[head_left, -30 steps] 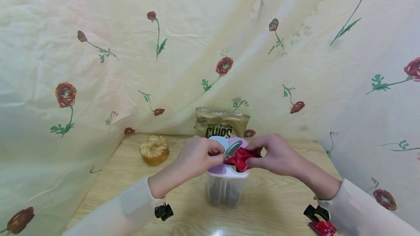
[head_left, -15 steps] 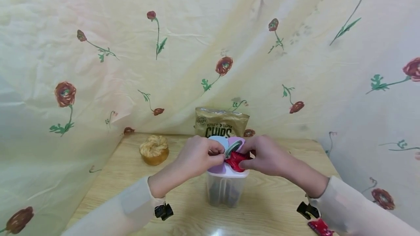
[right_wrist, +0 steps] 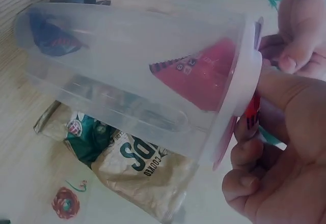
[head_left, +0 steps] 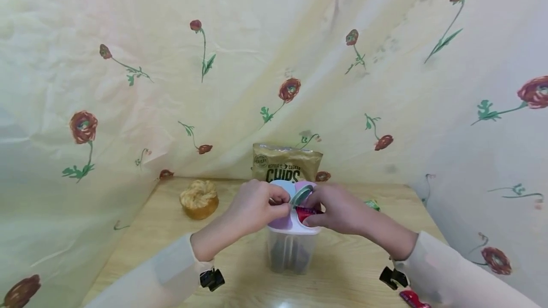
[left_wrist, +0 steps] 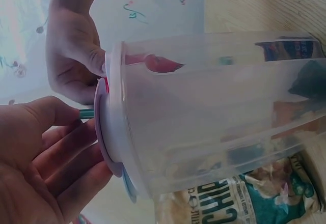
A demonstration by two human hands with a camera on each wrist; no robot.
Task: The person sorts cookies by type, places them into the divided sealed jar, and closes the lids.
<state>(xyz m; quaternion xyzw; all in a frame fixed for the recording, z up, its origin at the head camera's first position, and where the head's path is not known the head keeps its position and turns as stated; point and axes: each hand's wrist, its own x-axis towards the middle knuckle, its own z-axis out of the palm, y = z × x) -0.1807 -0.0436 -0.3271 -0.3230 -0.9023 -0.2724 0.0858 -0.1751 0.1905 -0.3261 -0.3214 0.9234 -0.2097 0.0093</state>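
Observation:
A clear plastic storage container stands upright on the table under a white lid with coloured flaps. My left hand pinches the raised grey-green flap between thumb and fingers. From the other side, my right hand grips one end of a red snack packet at the open hole. Through the wall in the right wrist view, most of the red packet hangs inside, below the lid. Lower down in the container lies a blue packet, with other dark wrappers in separate compartments.
Behind the container leans a gold chips bag. A round bread sits at the back left. Under my right wrist lies another red packet, and a small green packet shows beyond my right forearm. A floral cloth hangs behind the table.
My right hand has moved left and slightly down, taking the red packet deeper into the hole. The left hand keeps its hold on the flap. A green packet has come into sight.

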